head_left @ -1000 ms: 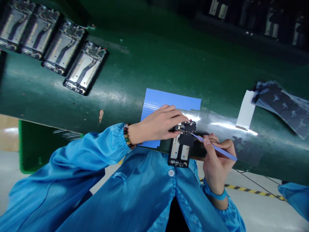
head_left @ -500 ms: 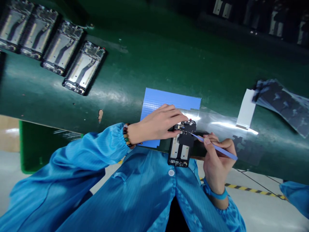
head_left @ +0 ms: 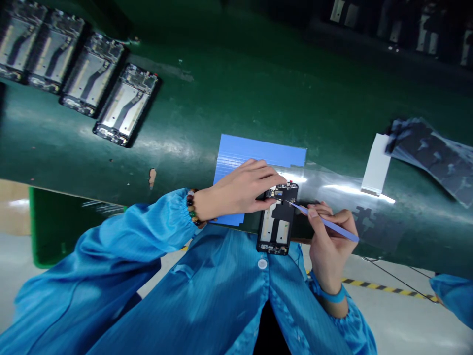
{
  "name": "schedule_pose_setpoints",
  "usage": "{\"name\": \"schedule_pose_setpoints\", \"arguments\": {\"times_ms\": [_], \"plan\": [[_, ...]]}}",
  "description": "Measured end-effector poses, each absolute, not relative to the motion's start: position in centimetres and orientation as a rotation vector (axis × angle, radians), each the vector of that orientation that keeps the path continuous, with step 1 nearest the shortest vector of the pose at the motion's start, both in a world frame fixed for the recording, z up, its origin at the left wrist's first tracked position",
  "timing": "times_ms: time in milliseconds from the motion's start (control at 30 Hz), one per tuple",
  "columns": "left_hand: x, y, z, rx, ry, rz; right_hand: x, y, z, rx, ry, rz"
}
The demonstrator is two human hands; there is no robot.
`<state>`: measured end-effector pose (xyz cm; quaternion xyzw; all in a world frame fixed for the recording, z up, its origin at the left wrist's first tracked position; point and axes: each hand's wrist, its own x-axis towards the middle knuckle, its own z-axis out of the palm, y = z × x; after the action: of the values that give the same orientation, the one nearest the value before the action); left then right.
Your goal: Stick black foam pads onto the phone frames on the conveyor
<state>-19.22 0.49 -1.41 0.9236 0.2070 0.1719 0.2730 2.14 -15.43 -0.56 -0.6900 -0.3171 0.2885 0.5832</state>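
An opened phone, its back off and inner parts showing, lies at the bench's near edge, its lower end sticking out past the edge. My left hand grips its upper left part, with the index finger at the top and the thumb on the left side. Black film covers part of the phone's upper half. In my right hand I pinch blue tweezers, their tip on the phone's upper area. Whether the tip grips anything is too small to tell. Under my left hand lies a blue sheet.
Several opened phones lie in a slanted row at the far left. A white strip and a stack of clear-backed black film sheets are on the right. Below the bench's left edge stands a green bin. A blue sleeve shows at right.
The tweezers' tip has shifted slightly left over the phone's upper part, and my right hand has moved a little with it. My left hand keeps its hold on the phone.
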Motion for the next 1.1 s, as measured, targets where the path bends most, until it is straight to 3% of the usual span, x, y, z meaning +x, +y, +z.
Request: {"name": "schedule_pose_setpoints", "arguments": {"times_ms": [500, 800, 1100], "plan": [[-18.8, -1.1, 0.1, 2.829, 0.512, 0.256, 4.9, -12.7, -0.1, -1.536, -0.668, 0.433], [-25.6, -4.3, 1.1, 2.762, 0.374, 0.575, 2.5, -14.3, -0.4, -1.609, -0.767, 0.568], [-25.6, -8.9, -2.1, 2.795, 0.516, 0.588, 0.7, -14.9, -0.2, -1.596, -0.848, 0.565]]}}
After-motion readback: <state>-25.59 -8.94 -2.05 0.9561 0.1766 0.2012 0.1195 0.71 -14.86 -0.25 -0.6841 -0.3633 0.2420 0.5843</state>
